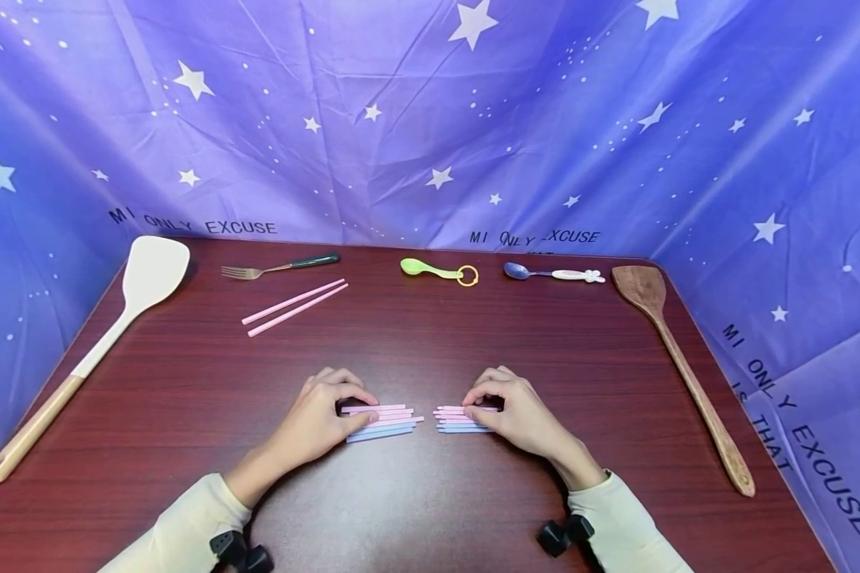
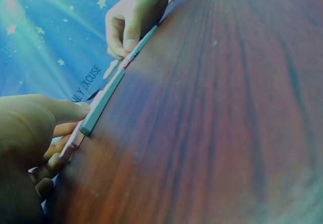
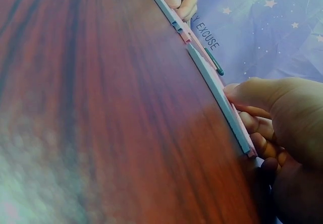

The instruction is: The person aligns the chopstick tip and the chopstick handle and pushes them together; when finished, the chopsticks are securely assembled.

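Observation:
Several short pink sticks [image 1: 396,415] and blue sticks [image 1: 381,432] lie side by side on the table in a left bundle. My left hand [image 1: 321,414] pinches pink sticks there between thumb and fingers. A small gap away is a right bundle of pink sticks [image 1: 446,415] and blue sticks [image 1: 463,429]. My right hand [image 1: 519,410] pinches its pink sticks, covering their right ends. In the left wrist view, the thumb lies just behind a blue stick [image 2: 103,103]. The right wrist view shows the thumb against the bundle behind a blue stick [image 3: 218,93].
Along the back lie a fork [image 1: 279,267], two pink chopsticks [image 1: 294,307], a green spoon [image 1: 430,270] with a yellow ring and a blue spoon [image 1: 545,273] with a white handle. A white spatula [image 1: 154,270] lies left, a wooden spatula [image 1: 681,358] right. Starry curtains [image 1: 401,119] surround the table.

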`<state>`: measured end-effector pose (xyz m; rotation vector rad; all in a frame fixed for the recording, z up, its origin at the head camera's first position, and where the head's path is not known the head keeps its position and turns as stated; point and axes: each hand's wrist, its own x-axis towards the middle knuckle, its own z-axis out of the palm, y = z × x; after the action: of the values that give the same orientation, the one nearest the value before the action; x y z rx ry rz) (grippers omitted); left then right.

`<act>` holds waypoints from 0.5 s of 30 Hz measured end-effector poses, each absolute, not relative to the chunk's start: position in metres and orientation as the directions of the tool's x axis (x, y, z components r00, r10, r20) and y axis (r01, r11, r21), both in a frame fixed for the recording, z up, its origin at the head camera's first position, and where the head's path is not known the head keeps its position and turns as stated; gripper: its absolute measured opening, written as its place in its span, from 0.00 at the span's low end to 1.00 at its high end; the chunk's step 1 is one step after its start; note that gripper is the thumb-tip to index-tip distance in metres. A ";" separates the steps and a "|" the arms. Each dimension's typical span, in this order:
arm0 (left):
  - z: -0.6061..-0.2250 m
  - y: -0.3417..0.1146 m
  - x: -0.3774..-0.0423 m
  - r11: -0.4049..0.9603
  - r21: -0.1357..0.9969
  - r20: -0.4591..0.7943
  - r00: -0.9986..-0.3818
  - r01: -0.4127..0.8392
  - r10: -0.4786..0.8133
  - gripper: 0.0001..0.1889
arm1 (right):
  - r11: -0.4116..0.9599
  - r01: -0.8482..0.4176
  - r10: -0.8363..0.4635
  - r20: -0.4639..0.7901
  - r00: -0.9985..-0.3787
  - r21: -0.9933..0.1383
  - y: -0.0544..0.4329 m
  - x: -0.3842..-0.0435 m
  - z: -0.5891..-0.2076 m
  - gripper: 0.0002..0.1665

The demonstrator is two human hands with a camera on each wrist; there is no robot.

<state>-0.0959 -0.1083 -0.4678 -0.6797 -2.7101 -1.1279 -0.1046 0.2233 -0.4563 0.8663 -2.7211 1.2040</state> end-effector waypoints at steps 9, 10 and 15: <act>-0.466 -0.107 -0.095 0.623 0.662 0.255 -0.907 0.417 0.336 0.09 | 0.546 -0.508 -0.472 0.256 -0.843 -0.666 0.224 -0.104 -0.458 0.09; -0.465 -0.106 -0.095 0.624 0.662 0.253 -0.908 0.414 0.334 0.09 | 0.544 -0.512 -0.473 0.261 -0.842 -0.665 0.224 -0.104 -0.458 0.09; -0.463 -0.106 -0.094 0.629 0.667 0.246 -0.915 0.399 0.320 0.09 | 0.526 -0.541 -0.475 0.301 -0.827 -0.656 0.224 -0.105 -0.460 0.10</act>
<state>-0.0944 -0.1056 -0.4634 -0.6069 -2.7402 -1.1608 -0.1046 0.2237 -0.4600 0.8908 -2.6693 1.1928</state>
